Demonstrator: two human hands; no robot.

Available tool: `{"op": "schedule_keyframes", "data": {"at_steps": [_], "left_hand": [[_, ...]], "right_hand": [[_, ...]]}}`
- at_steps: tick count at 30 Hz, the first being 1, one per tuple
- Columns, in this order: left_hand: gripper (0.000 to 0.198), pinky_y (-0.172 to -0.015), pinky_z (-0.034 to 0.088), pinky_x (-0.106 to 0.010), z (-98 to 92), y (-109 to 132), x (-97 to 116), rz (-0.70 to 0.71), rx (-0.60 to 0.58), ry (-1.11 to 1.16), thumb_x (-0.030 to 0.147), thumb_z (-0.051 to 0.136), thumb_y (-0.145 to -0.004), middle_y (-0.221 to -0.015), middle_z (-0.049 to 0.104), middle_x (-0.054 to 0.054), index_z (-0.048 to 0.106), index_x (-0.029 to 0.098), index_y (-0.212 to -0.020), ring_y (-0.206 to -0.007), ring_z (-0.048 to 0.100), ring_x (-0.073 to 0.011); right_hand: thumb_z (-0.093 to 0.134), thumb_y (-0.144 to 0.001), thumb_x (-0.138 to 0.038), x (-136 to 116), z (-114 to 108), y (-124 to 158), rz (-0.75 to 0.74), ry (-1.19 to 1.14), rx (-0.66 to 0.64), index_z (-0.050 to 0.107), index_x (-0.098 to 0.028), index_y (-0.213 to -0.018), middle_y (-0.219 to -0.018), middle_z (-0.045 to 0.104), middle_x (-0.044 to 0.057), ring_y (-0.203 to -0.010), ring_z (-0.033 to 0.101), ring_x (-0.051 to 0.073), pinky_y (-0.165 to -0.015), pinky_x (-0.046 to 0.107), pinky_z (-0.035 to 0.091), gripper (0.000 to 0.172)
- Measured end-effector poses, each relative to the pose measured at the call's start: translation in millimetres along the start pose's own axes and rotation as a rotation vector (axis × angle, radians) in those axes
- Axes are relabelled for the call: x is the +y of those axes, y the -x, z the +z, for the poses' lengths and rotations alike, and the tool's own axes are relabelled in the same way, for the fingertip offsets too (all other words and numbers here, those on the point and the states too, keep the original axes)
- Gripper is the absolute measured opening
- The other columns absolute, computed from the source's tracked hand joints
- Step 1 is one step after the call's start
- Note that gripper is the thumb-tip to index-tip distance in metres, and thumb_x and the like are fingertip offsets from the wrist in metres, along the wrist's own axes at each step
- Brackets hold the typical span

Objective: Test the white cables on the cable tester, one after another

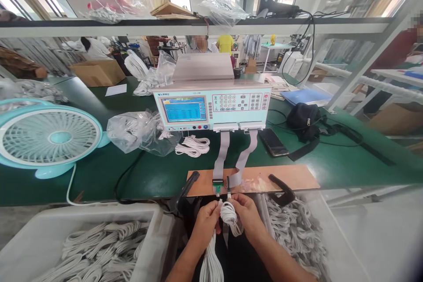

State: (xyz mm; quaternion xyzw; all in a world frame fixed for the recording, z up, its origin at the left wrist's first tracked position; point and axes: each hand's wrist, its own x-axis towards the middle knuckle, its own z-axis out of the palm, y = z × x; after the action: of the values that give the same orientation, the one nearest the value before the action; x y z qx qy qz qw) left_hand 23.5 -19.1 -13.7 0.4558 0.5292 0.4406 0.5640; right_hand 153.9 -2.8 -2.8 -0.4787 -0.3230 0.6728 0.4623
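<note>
My left hand [209, 217] pinches the end of a coiled white cable [213, 260], whose bundle hangs below it. Its plug lies close to the small green circuit board [217, 188] at the board's front edge; whether it is seated I cannot tell. Wrapped in my right hand [246, 213] is another white cable coil [228, 213], by the second connector [228, 185]. Grey ribbon cables [222, 154] run from both connectors up to the cable tester [214, 108], which has a lit blue screen.
Bins of coiled cables stand at left [155, 229] and right [333, 224]. Black clamps [282, 190] hold the wooden board [264, 178]. A fan [53, 136], bagged cables [132, 130], a loose cable coil [192, 146], a phone [273, 142] and a black pouch [304, 121] lie around the tester. People work behind.
</note>
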Motion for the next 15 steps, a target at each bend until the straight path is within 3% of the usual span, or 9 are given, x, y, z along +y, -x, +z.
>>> {"op": "schedule_keyframes", "data": {"at_steps": [4, 8, 15], "left_hand": [[0.034, -0.034, 0.028, -0.017, 4.7, -0.7, 0.0, 0.051, 0.092, 0.037, 0.044, 0.053, -0.076, -0.055, 0.048, 0.003, 0.06, 0.013, -0.065, -0.037, 0.041, -0.0057], [0.032, -0.036, 0.029, -0.017, 8.5, -2.6, -0.2, 0.046, 0.166, 0.072, 0.04, 0.054, -0.077, -0.051, 0.044, 0.005, 0.056, 0.013, -0.06, -0.038, 0.038, -0.0058], [0.036, -0.038, 0.028, -0.018, 9.0, -5.5, -6.8, 0.01, 0.186, 0.16, 0.045, 0.056, -0.075, -0.047, 0.04, 0.005, 0.052, 0.013, -0.057, -0.04, 0.036, -0.0063]], "right_hand": [[0.068, -0.064, -0.042, -0.1, -1.8, 0.0, -0.006, 0.025, -0.045, 0.055, -0.014, -0.065, -0.055, 0.054, -0.002, -0.048, 0.042, 0.01, -0.049, 0.022, 0.033, 0.031], [0.064, -0.069, -0.043, 3.0, -5.3, -1.6, -0.051, 0.061, -0.082, 0.056, -0.015, -0.068, -0.059, 0.055, -0.002, -0.053, 0.045, 0.011, -0.053, 0.022, 0.035, 0.028], [0.066, -0.068, -0.045, 4.3, -6.1, -3.3, -0.074, 0.084, -0.073, 0.059, -0.014, -0.067, -0.059, 0.054, -0.001, -0.054, 0.045, 0.011, -0.054, 0.023, 0.037, 0.032]]}}
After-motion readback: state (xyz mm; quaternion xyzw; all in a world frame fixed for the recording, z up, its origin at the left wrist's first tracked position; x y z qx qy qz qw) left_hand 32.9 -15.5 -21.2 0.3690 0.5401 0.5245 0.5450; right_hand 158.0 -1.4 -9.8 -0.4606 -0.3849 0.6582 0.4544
